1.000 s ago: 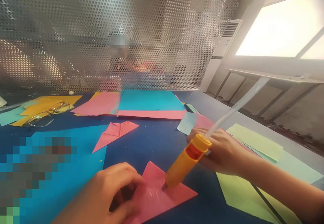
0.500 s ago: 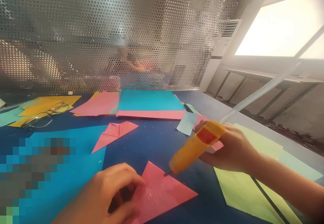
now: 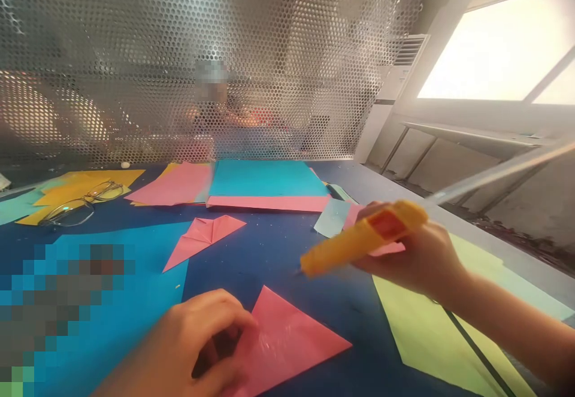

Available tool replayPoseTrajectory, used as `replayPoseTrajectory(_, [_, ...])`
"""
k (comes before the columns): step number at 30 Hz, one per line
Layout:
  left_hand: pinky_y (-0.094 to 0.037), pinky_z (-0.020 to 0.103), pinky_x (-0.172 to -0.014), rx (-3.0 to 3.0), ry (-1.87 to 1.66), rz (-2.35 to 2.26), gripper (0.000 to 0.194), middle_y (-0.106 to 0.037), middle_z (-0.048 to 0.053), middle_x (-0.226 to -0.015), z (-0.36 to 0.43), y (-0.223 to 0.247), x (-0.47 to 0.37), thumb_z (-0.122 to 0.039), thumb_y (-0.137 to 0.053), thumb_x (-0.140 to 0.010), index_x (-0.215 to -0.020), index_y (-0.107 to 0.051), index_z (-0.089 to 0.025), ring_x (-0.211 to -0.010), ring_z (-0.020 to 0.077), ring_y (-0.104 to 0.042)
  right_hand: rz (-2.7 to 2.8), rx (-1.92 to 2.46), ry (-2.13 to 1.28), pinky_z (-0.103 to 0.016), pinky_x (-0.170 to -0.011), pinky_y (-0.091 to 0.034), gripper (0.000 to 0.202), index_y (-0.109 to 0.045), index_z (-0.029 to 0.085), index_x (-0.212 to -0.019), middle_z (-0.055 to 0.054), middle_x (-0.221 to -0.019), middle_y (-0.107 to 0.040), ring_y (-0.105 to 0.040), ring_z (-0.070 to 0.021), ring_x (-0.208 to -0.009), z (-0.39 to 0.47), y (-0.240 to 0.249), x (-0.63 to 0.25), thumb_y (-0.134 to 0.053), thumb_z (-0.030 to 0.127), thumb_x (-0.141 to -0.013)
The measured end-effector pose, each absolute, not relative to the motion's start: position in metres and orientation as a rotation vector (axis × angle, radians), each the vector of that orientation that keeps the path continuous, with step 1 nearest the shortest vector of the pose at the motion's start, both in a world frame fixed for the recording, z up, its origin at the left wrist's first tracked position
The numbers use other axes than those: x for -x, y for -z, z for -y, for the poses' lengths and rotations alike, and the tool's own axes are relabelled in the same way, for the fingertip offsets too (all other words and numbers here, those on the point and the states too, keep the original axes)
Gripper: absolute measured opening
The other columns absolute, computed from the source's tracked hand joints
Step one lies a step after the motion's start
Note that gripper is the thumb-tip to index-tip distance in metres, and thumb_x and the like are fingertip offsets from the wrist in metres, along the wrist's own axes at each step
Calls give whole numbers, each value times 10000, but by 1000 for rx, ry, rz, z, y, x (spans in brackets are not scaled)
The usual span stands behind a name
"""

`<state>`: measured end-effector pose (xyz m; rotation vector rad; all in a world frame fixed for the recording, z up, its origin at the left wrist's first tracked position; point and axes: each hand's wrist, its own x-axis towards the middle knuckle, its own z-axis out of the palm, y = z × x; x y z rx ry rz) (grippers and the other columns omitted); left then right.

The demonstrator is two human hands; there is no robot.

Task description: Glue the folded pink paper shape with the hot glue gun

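A: Around? 
B: Wire-rimmed glasses (image 3: 81,204) far left, folded pink paper dart (image 3: 203,236) mid-table — nothing blocking.
A: Hands?
B: Left hand (image 3: 197,343) fingers pressed down on pink paper triangle (image 3: 291,340); right hand (image 3: 415,253) clamped around yellow glue gun (image 3: 359,240), nozzle in the air above the triangle.
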<state>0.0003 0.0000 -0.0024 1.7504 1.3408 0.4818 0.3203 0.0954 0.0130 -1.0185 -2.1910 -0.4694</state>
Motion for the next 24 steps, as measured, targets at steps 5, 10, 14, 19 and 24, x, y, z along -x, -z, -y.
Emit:
replayPoseTrajectory(5, [-493,176,-676,-1733,-505,-1341,180,-732,-61,-1019,1,5,-1,-349,-647,-803,-933,-770,-333,-819,125,-639,1937,1671,440,-243,-536,-519,312,-659,164,-993,35,-779,-637,-574,-97,-565,-115,-27,-333,-649,474,-1027])
replayPoseTrajectory(10, [-502,190,-666,-1739,-516,-1346,197,-739,-43,-1020,1,3,-2,-380,-630,-809,-924,-777,-316,-811,136,-650,1775,2234,369,-372,-779,-616,270,-667,178,-1202,-62,-1137,-705,-704,-192,-901,-128,-54,-347,-668,383,-1027])
replayPoseTrajectory(14, [-511,191,-667,-1737,-509,-1352,192,-739,-45,-1017,1,2,-2,-376,-635,-807,-925,-778,-327,-801,135,-646,1837,2418,350,-442,-890,-604,298,-653,194,-1270,-89,-1275,-674,-692,-236,-1050,-131,-59,-350,-669,365,-1027])
replayPoseTrajectory(19, [-510,183,-668,-1733,-495,-1350,186,-741,-45,-1023,1,2,-2,-402,-639,-824,-928,-776,-333,-831,142,-655,1967,2449,246,-441,-899,-603,292,-654,201,-1276,-92,-1297,-667,-690,-235,-1061,-136,-51,-355,-660,363,-1033])
replayPoseTrajectory(24, [-506,178,-668,-1738,-511,-1344,173,-737,-52,-1013,1,1,-2,-379,-641,-814,-921,-770,-338,-805,132,-642,1897,2410,164,-457,-927,-592,294,-651,210,-1288,-95,-1330,-654,-678,-247,-1101,-140,-52,-363,-660,355,-1032])
